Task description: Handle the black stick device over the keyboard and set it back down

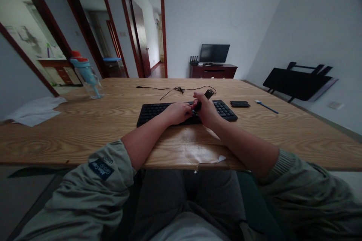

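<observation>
A black keyboard (152, 112) lies flat on the wooden table in front of me, and both hands are over its middle. My right hand (208, 113) is closed around a short, thick black object (209, 93), whose far end sticks out above the thumb; its exact kind is unclear. My left hand (179, 113) is closed, fingertips pinched together beside the right hand's fingers, close above the keys. Whatever those fingertips hold is hidden. Behind the keyboard, a thin black cable (178, 89) lies loosely bundled.
To the right of the keyboard lie a flat black piece (240, 104) and a blue-handled brush (267, 107). A blue bottle with a red lid (86, 73) stands at the left, near white paper (36, 110). A small white scrap (221, 158) lies by the table's front edge (169, 163).
</observation>
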Tool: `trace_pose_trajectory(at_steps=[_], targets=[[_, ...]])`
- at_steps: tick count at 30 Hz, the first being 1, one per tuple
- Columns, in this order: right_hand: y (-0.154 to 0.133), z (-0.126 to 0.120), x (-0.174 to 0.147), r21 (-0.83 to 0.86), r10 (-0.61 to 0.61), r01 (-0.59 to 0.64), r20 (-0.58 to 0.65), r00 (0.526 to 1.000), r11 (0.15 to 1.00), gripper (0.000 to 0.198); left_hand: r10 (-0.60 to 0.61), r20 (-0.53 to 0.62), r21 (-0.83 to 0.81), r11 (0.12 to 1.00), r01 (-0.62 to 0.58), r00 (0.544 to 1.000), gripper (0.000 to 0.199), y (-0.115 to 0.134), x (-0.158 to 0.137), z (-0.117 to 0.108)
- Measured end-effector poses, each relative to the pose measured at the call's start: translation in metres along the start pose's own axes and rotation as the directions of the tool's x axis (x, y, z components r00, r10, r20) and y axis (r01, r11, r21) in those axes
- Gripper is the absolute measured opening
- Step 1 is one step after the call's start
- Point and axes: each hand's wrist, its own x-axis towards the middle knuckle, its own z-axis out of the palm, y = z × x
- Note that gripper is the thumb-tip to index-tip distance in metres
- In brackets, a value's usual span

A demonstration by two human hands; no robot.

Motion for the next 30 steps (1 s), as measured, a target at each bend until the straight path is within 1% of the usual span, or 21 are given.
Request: trace_pose_trajectory(at_steps=[2,3,4,5,7,9,11,12,14,16,18,20,23,27,30], targets=[[0.005,0.007,0.004,0.111,0.03,-0.02,-0.081,0.996,0.994,0.034,-0.004,0.017,-0.002,1.0,0.004,1.0,0.018,-0.002,-0.001,-0.005],[0.006,0.008,0.005,0.146,0.029,-0.012,-0.113,0.993,0.989,0.033,-0.015,0.026,-0.003,1.0,0.015,1.0,0.019,-0.005,-0.003,-0.009],[0.007,0.009,0.005,0.144,0.023,-0.005,-0.126,0.992,0.99,0.033,-0.037,0.024,-0.006,0.999,0.037,0.999,0.02,-0.009,-0.005,-0.015],[0.008,0.008,0.005,0.13,0.017,0.0,-0.131,0.991,0.991,0.032,-0.071,0.009,-0.014,0.997,0.071,0.997,0.023,-0.016,-0.007,-0.021],[0.008,0.007,0.005,0.119,0.011,0.004,-0.132,0.991,0.993,0.031,-0.177,-0.089,-0.051,0.984,0.173,0.98,0.029,-0.033,-0.015,-0.035],[0.008,0.007,0.005,0.148,0.021,0.0,-0.136,0.99,0.989,0.029,-0.294,-0.158,-0.095,0.955,0.282,0.943,0.033,-0.055,-0.027,-0.047],[0.008,0.008,0.006,0.193,0.033,-0.005,-0.142,0.989,0.981,0.029,-0.429,-0.201,-0.158,0.901,0.403,0.881,0.038,-0.08,-0.04,-0.054],[0.009,0.008,0.007,0.209,0.035,-0.004,-0.143,0.989,0.978,0.028,-0.489,-0.219,-0.188,0.87,0.455,0.845,0.039,-0.091,-0.046,-0.054],[0.01,0.01,0.009,0.216,0.029,0.001,-0.138,0.99,0.976,0.028,-0.566,-0.238,-0.217,0.823,0.525,0.789,0.039,-0.112,-0.057,-0.052],[0.012,0.01,0.011,0.195,0.025,0.002,-0.133,0.991,0.981,0.027,-0.608,-0.224,-0.212,0.793,0.571,0.762,0.039,-0.128,-0.064,-0.044],[0.013,0.011,0.012,0.171,0.024,0.0,-0.134,0.991,0.985,0.024,-0.636,-0.21,-0.19,0.771,0.607,0.742,0.039,-0.138,-0.067,-0.036],[0.014,0.013,0.014,0.152,0.027,-0.006,-0.139,0.99,0.988,0.022,-0.65,-0.208,-0.171,0.76,0.627,0.731,0.039,-0.143,-0.067,-0.028],[0.016,0.017,0.018,0.085,0.012,0.0,-0.145,0.989,0.996,0.017,-0.652,-0.194,-0.171,0.758,0.629,0.733,0.04,-0.144,-0.065,-0.02],[0.02,0.02,0.023,-0.124,-0.101,0.086,-0.127,0.987,0.989,0.015,-0.66,-0.151,-0.227,0.748,0.624,0.736,0.04,-0.14,-0.063,-0.018],[0.022,0.023,0.027,-0.247,-0.151,0.119,-0.116,0.982,0.962,0.016,-0.648,-0.093,-0.231,0.753,0.617,0.756,0.041,-0.137,-0.061,-0.017]])
